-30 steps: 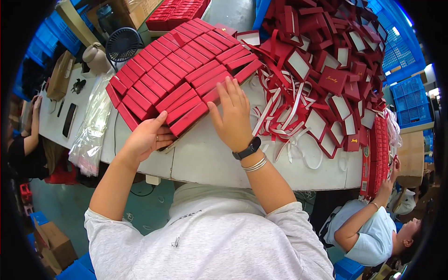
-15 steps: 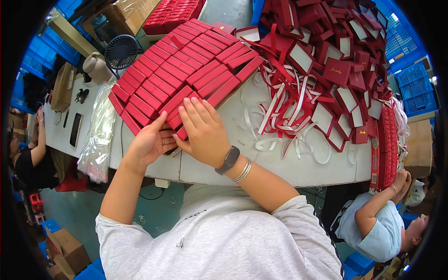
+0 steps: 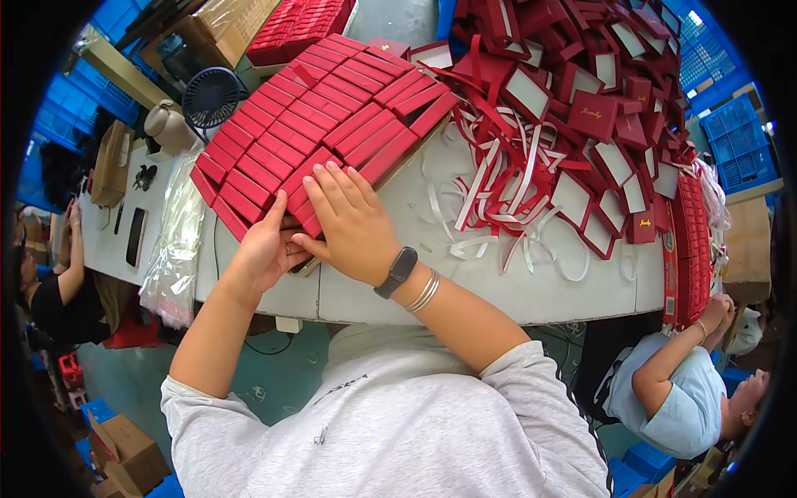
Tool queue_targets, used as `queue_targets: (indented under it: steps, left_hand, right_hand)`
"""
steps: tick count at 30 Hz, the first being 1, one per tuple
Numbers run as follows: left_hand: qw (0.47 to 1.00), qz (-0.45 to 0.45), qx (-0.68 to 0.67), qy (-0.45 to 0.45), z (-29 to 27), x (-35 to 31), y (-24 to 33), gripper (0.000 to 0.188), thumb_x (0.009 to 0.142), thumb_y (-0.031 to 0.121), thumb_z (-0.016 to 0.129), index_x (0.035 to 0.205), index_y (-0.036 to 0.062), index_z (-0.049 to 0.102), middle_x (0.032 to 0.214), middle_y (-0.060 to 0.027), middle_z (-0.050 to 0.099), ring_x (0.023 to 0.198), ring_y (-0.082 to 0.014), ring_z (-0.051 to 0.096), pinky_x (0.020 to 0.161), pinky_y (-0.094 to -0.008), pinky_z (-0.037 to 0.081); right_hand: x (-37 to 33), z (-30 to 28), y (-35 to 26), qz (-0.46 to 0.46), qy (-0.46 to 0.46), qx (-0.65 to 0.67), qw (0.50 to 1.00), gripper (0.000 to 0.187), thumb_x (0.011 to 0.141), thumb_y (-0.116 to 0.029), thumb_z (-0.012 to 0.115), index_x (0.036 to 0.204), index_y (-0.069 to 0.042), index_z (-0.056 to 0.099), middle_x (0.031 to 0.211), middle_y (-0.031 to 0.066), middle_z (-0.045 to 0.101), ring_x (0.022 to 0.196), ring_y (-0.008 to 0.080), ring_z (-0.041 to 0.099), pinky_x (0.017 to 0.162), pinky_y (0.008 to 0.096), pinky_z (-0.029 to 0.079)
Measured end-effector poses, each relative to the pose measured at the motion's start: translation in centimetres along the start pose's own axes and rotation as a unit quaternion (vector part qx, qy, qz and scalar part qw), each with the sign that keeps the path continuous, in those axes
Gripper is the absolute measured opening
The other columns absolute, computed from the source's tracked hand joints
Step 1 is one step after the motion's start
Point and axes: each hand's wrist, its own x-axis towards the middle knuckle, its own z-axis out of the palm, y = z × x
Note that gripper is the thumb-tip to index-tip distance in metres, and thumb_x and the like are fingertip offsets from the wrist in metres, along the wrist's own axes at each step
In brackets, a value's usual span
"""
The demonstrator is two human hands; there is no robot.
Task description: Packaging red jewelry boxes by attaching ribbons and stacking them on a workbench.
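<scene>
The wide white counter (image 3: 465,290) curves around the person, and at one o'clock a great heap of maroon, white-lined boxes (image 3: 594,116) crowds it; a slide there could jostle everything. At eleven o'clock sits a block of slim, bright red oblong boxes (image 3: 315,108). Its near rows lie askew, so too hard a push could buckle or spill them. The tangle of flat red and white ribbons (image 3: 481,178), at one o'clock, might snag a corner. The right hand (image 3: 353,224) lies flat, fingers extended over the block's near edge; the left hand (image 3: 267,256) is half-curled at that edge, and whether it grips I can't tell. One tilted red box (image 3: 433,116), at the block's three o'clock end, looks readiest to tip.
</scene>
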Motion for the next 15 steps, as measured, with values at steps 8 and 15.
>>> queue_targets:
  steps: [8, 15]
  left_hand:
    - [0.996, 0.021, 0.06, -0.063, -0.3, 0.0, -1.4, 0.04, 0.093, 0.036, 0.055, 0.11, -0.0004, 0.054, 0.096, -0.007, 0.06, 0.076, -0.0112, 0.056, 0.076, -0.0262, 0.046]
    - [0.993, 0.04, 0.114, -0.011, -0.1, -0.3, -1.9, 0.048, 0.094, 0.034, 0.054, 0.121, -0.0038, 0.048, 0.114, -0.011, 0.057, 0.099, -0.0173, 0.057, 0.091, -0.0307, 0.044]
  right_hand:
    - [-1.1, -0.5, 0.0, -0.042, -0.055, -0.081, 0.994, 0.078, 0.074, -0.045, 0.065, 0.136, -0.004, 0.039, 0.141, 0.0156, 0.036, 0.136, 0.0287, 0.027, 0.113, 0.0452, 0.013]
    - [-0.6, -3.4, 4.5, 0.062, 0.11, 0.245, 0.961, 0.056, 0.084, -0.028, 0.062, 0.131, -0.003, 0.045, 0.14, 0.0193, 0.038, 0.132, 0.0333, 0.032, 0.107, 0.0462, 0.027]
